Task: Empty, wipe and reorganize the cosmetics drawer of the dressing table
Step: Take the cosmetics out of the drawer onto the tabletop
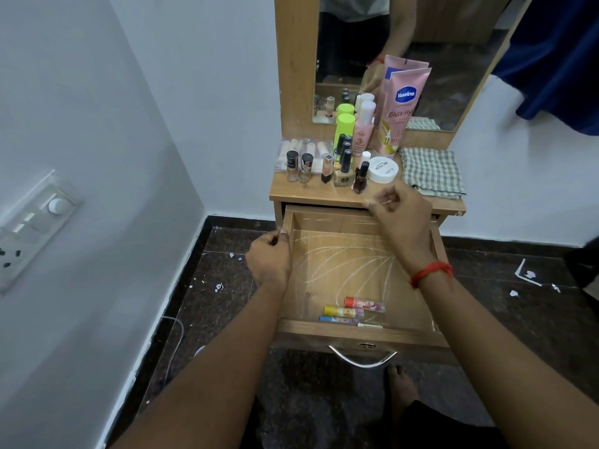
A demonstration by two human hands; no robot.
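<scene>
The wooden drawer point(356, 333) of the dressing table stands pulled out. Near its front lie a red lip balm stick point(363, 303), a yellow one point(343, 311), a blue one point(337, 319) and a small white stick point(369, 325). White streaks mark the drawer's floor. My left hand point(269, 259) grips the drawer's left wall. My right hand point(400, 217) hovers at the drawer's back edge, fingers pinched on something thin and pale that I cannot make out. On the tabletop stand nail polish bottles point(343, 170), a white jar point(382, 170), a pink Vaseline tube point(403, 108) and a folded checked cloth point(432, 171).
A mirror point(453, 59) rises behind the tabletop. A white wall with a switch panel point(35, 228) stands to the left. Bits of white debris point(528, 273) dot the dark floor. A bare foot point(400, 384) rests below the drawer's metal handle point(363, 359). Blue fabric point(557, 59) hangs at the upper right.
</scene>
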